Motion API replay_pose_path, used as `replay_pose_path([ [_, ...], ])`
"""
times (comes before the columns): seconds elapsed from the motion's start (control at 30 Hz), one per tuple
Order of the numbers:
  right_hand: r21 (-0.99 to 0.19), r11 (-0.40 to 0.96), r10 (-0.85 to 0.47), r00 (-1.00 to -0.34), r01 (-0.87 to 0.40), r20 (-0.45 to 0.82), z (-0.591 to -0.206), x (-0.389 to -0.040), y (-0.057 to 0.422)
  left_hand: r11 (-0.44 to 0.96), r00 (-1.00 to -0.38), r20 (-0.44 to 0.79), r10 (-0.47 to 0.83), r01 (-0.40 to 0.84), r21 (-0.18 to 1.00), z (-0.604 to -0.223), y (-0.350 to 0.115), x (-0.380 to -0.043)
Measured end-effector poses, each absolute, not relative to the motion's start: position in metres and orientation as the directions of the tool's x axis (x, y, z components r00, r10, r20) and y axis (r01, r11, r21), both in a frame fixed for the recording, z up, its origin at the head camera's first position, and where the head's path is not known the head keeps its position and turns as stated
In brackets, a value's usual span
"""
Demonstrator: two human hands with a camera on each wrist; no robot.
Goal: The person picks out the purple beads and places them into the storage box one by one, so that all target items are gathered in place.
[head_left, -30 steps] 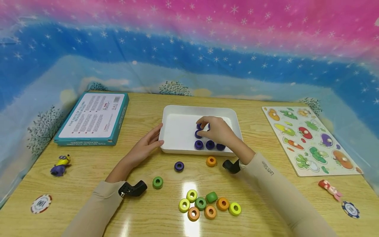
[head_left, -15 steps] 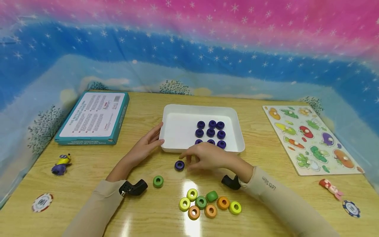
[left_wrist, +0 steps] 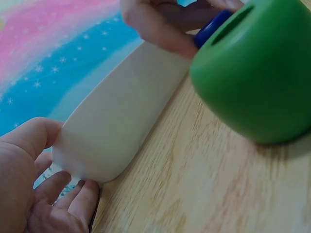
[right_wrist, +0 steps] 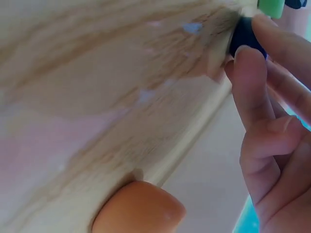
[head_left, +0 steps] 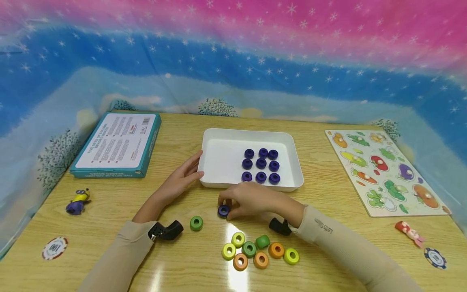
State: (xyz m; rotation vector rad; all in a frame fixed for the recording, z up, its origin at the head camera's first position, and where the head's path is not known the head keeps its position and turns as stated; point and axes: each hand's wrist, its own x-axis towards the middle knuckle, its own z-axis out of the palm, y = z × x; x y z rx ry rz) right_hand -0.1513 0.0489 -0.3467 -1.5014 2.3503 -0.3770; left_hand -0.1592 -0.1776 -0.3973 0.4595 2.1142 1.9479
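Note:
My right hand [head_left: 251, 199] pinches a dark purple ring-shaped bead [head_left: 223, 211] between thumb and fingertips, just in front of the white tray [head_left: 219, 162]. In the right wrist view, the bead [right_wrist: 245, 36] sits between the fingertips, close over the wood. At the tray's left end my left hand [head_left: 178, 182] holds the side, its thumb at the rim; the left wrist view shows the other fingertips [left_wrist: 83, 191] low by the tray's bottom corner. Several purple beads [head_left: 260, 163] stand in rows in the tray's right half.
Yellow, orange and green beads [head_left: 249, 249] cluster near the front, and a lone green bead [head_left: 196, 223] lies by my left wrist. A teal box [head_left: 114, 144] sits left, a vegetable puzzle board [head_left: 386, 174] right. Small figurines [head_left: 78, 201] and poker chips [head_left: 435, 258] lie at both sides.
My right hand has left the tray, come toward the front and taken hold of the purple bead on the table. The orange bead by the tray is now hidden. The left hand stays put.

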Motion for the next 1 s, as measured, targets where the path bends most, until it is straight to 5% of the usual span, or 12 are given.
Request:
replay_pose_path([
  [0.2,-0.445,0.411,-0.904,-0.420,-0.796,-0.084,-0.333,-0.153,0.056,0.074,-0.930,0.038,0.364,0.070,0.995,-0.397,-0.178,-0.160],
  [0.47,-0.419,0.491,-0.819,-0.568,-0.764,0.076,-0.315,-0.178,0.066,0.071,-0.927,0.030,0.374,0.061,0.996,-0.394,-0.179,-0.159],
  [0.67,-0.378,0.591,-0.770,-0.639,-0.712,0.000,-0.330,-0.200,0.061,0.071,-0.929,0.024,0.370,0.054,0.996,-0.389,-0.177,-0.156],
  [1.0,-0.325,0.643,-0.754,-0.647,-0.693,-0.114,-0.343,-0.205,0.056,0.061,-0.924,0.057,0.379,0.086,0.994,-0.399,-0.177,-0.160],
])
